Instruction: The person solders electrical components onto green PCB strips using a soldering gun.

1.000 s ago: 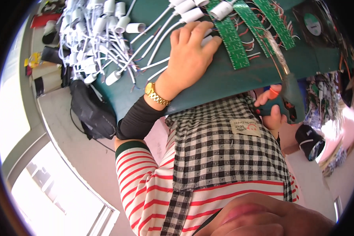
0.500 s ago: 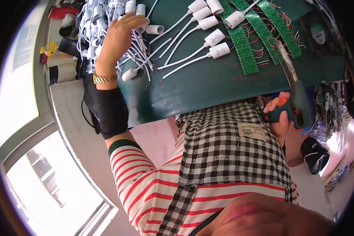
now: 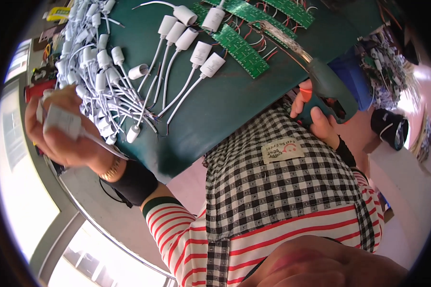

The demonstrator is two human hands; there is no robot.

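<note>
My left hand [image 3: 76, 146] is raised beside the table's left edge, its fingers closed round a white corded socket [image 3: 62, 123] whose cord [image 3: 103, 144] trails past the wrist. Beyond it lies a heap of similar white sockets [image 3: 88, 57] with tangled cords. A row of white sockets [image 3: 211, 65] has its cords stretched toward me, stripped ends bunched together. Below the table's front edge my right hand [image 3: 321, 119] grips a soldering gun [image 3: 331, 86], with its long tip reaching over the table. Green circuit boards [image 3: 243, 51] with thin wires lie by the row.
The green table mat [image 3: 196, 122] ends in front of the checked apron. At the right, a blue bin [image 3: 352, 81] stands beside a pile of wired parts [image 3: 385, 62]. A black cylindrical object [image 3: 389, 128] is below them. Windows [image 3: 24, 158] line the left.
My left hand has moved from the heap to the left and nearer me, and now a white socket shows in it. The view has turned. The right hand still grips the soldering gun.
</note>
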